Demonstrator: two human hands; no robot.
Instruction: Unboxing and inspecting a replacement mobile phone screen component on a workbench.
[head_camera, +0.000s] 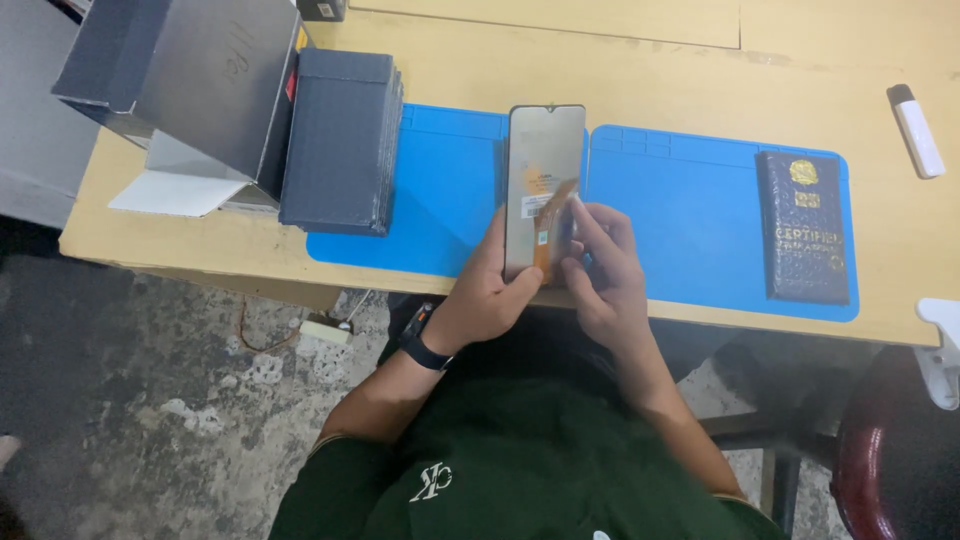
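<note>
The screen panel (540, 170) in my fingers (520, 290) was silvery grey on its back, with an orange flex strip (556, 215) and a small white label. Under it lay a bright blue mat (690, 200) on a pale tan worktop (600, 70). A stack of slate-grey panels (338, 140) sat to one side; a black case (805, 228) carried a gold emblem. My wristband (425, 350) was black and my shirt (530, 470) dark green.

Left hand (490, 290): grips phone screen panel (543, 170) upright over blue mat (450, 200).
Right hand (603, 260): fingertips on orange flex ribbon (553, 225).
</note>
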